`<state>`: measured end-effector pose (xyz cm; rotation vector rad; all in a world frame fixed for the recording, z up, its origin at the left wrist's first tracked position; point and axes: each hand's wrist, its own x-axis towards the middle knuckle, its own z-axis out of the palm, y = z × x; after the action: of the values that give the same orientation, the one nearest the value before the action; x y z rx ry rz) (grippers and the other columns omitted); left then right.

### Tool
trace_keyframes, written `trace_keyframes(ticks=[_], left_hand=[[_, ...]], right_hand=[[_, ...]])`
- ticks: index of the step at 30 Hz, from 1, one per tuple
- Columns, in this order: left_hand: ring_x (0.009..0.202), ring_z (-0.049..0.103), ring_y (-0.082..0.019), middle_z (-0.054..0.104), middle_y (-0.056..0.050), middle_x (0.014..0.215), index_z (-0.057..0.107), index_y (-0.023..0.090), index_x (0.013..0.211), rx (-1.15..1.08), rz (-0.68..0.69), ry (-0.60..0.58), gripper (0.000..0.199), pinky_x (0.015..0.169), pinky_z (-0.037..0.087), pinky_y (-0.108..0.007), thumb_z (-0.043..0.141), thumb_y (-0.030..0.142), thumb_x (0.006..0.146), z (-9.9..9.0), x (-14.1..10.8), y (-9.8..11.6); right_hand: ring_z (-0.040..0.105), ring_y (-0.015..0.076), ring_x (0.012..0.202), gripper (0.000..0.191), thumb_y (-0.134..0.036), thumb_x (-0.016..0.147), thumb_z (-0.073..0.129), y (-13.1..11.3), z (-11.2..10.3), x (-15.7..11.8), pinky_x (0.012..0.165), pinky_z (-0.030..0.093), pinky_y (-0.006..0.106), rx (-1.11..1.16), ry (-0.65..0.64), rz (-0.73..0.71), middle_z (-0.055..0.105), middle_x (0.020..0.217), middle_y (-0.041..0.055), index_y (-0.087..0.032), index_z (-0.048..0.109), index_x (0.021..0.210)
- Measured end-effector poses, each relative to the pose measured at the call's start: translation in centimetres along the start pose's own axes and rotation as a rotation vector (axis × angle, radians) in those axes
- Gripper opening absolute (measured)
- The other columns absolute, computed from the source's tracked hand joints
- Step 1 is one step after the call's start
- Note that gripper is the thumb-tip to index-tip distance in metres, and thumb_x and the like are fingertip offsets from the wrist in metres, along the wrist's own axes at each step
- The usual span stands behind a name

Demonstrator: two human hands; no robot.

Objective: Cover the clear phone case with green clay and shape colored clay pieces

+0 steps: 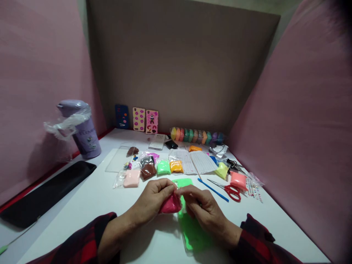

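My left hand (pixel 154 200) is closed around a small plastic packet of dark pink modelling clay (pixel 171 205), thumb on top. From the other side my right hand (pixel 202 205) pinches at the packet's upper edge, its fingertips almost meeting those of the left. Part of that edge is hidden by my fingers. Under the right hand lies a phone case covered in bright green clay (pixel 189 231), partly covered by the hand and its shadow. Just beyond both hands are a light pink clay packet (pixel 132 178), a brown one (pixel 148 168), a green one (pixel 163 167) and an orange one (pixel 176 167).
Right of my hands lie a blue stick tool (pixel 213 190), red-handled scissors (pixel 233 192), a coral packet (pixel 238 180) and gem stickers (pixel 254 190). Paper sheets (pixel 203 163) and a clay-packet roll (pixel 195 135) sit farther back. A purple tumbler (pixel 86 137) and black pouch (pixel 52 190) stand left.
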<state>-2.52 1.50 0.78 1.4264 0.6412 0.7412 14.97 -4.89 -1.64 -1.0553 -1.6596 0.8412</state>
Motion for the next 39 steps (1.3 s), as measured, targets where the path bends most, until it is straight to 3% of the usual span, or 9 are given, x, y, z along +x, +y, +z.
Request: trace_keyframes(ticks=[4,10,16,23,31,39], left_hand=[[0.065,0.050,-0.012,0.060,-0.001,0.070,0.065,0.012,0.075,0.011,0.018,0.023,0.023,0.062,0.037,-0.024,0.061,0.035,0.079,0.1,0.0,0.1],[0.065,0.053,-0.013,0.062,-0.002,0.071,0.067,0.013,0.077,-0.003,0.025,0.046,0.021,0.063,0.039,-0.024,0.061,0.033,0.080,0.0,0.0,0.3],[0.065,0.052,-0.012,0.062,-0.002,0.070,0.068,0.013,0.076,-0.023,0.011,0.061,0.021,0.062,0.039,-0.023,0.063,0.033,0.079,0.1,0.1,0.1],[0.069,0.053,-0.014,0.063,-0.003,0.073,0.068,0.013,0.076,0.036,0.025,0.087,0.020,0.065,0.040,-0.025,0.063,0.032,0.078,0.1,-0.1,0.1],[0.066,0.053,-0.013,0.062,-0.002,0.072,0.067,0.015,0.077,0.002,0.037,0.148,0.018,0.062,0.041,-0.024,0.063,0.032,0.079,0.1,0.0,-0.1],[0.066,0.052,-0.014,0.060,-0.002,0.071,0.065,0.014,0.074,0.071,0.076,0.200,0.018,0.063,0.042,-0.025,0.060,0.030,0.079,0.3,-0.1,0.6]], right_hand=[[0.032,0.0075,0.044,0.030,-0.005,0.080,0.042,0.0,0.0,0.0,0.044,0.027,0.020,-0.038,-0.027,-0.013,0.034,0.052,-0.0079,-0.021,0.063,0.095],[0.036,0.0076,0.046,0.035,-0.005,0.075,0.045,-0.2,0.1,0.0,0.044,0.029,0.021,-0.010,0.122,-0.064,0.040,0.057,-0.0055,-0.019,0.068,0.096],[0.034,0.0074,0.045,0.039,-0.005,0.076,0.043,0.0,0.1,0.1,0.044,0.029,0.020,0.014,0.032,-0.029,0.038,0.053,-0.0067,-0.021,0.068,0.102],[0.031,0.0065,0.039,0.026,-0.006,0.077,0.039,-0.2,0.1,0.2,0.041,0.024,0.020,0.020,-0.055,0.084,0.035,0.047,-0.0094,-0.021,0.058,0.087],[0.034,0.0078,0.039,0.030,-0.014,0.082,0.043,-0.4,0.3,0.0,0.040,0.029,0.021,-0.065,0.172,0.002,0.036,0.046,-0.0069,-0.017,0.068,0.097],[0.034,0.0083,0.037,0.024,-0.021,0.085,0.047,-1.3,0.4,0.2,0.039,0.027,0.022,-0.135,0.107,0.053,0.037,0.043,-0.0072,-0.012,0.065,0.097]])
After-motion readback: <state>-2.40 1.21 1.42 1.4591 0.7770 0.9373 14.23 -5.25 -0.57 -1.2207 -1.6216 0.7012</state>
